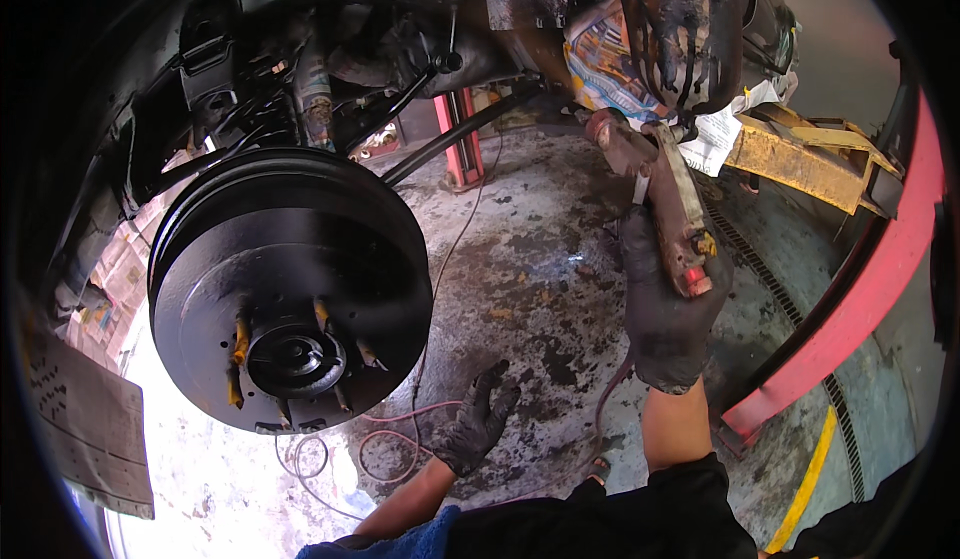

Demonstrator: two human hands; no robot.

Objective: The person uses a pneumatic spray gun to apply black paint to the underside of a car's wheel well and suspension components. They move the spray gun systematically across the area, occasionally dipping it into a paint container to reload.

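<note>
My right hand (670, 334), in a black glove, is wrapped round a paint spray gun (672, 194) that is stained and worn. A dark cup (685, 34) streaked with black drips sits above the gun's body. The reddish nozzle end points to the upper left, toward the car's underside. On the left is a glossy black brake drum (290, 259); its wheel studs (240, 339) carry some yellowish covering. Below and right of the drum, my left hand (478, 424), also black-gloved, hangs open and holds nothing. It is apart from the drum.
Black suspension arms (410, 114) and the wheel well lie above the drum. A red lift post (860, 309) curves along the right, near a yellow metal arm (800, 159). A thin hose (385, 449) loops over the stained floor (540, 289). Printed sheets (605, 59) hang behind the cup.
</note>
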